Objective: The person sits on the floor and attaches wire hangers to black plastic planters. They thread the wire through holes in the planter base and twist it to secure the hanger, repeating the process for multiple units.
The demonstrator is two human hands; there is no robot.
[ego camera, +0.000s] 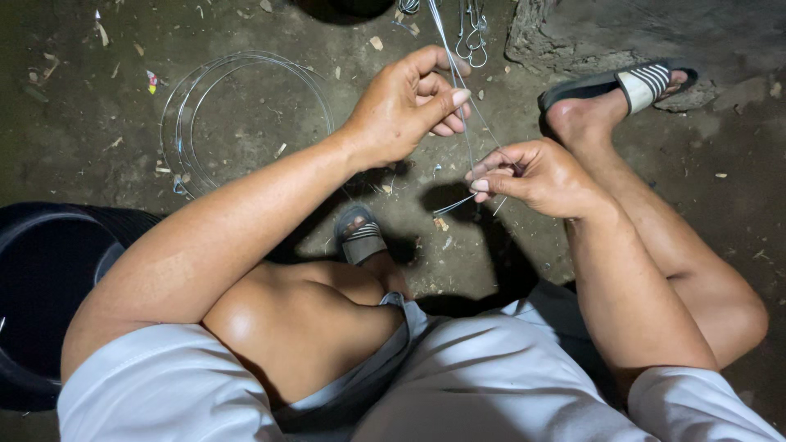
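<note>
Dirt floor [508, 254] littered, wire coil [246, 115] lying; both hands' grip [405, 102] [536, 176] pinched on wire [467, 123], seemingly.

— Is there any package, label, sign or screen to be seen from the head camera?

— None that can be told for certain. No box, bag, printed sign or lit screen shows anywhere.

— Nothing that comes near one?

— Only a small scrap of red and yellow material [152, 80], lying on the dark dirt floor [74, 139] toward the upper left. It may be a torn bit of wrapper, but it is too small to tell. It is crumpled and irregular in shape, and sits among pale chips and bits of litter.

— Any markings on it?

— None that can be made out.
</note>
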